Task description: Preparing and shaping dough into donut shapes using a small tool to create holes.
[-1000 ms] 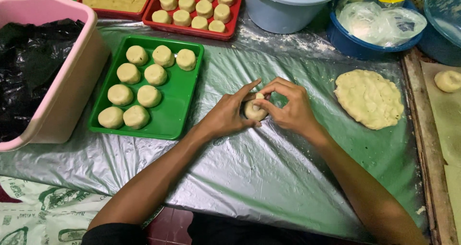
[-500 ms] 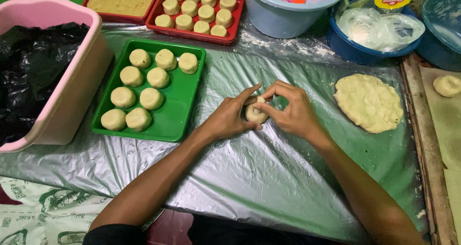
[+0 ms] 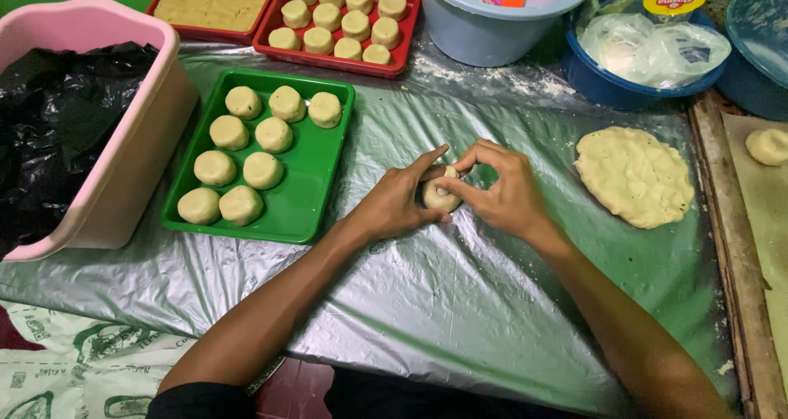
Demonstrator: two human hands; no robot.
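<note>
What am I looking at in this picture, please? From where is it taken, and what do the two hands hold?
A camera on the person's head looks down at their own bare hands. The left hand and right hand share a grip on one small dough ball, above a plastic sheet. The green tray carries nine shaped dough pieces. A flat dough slab lies to the right. A red tray, a pink tub and blue bowls stand around.

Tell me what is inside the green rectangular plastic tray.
The green rectangular plastic tray holds nine round pale dough pieces, grouped toward its left and far side; the right part is bare. Whatever lies beneath the pieces is covered.
</note>
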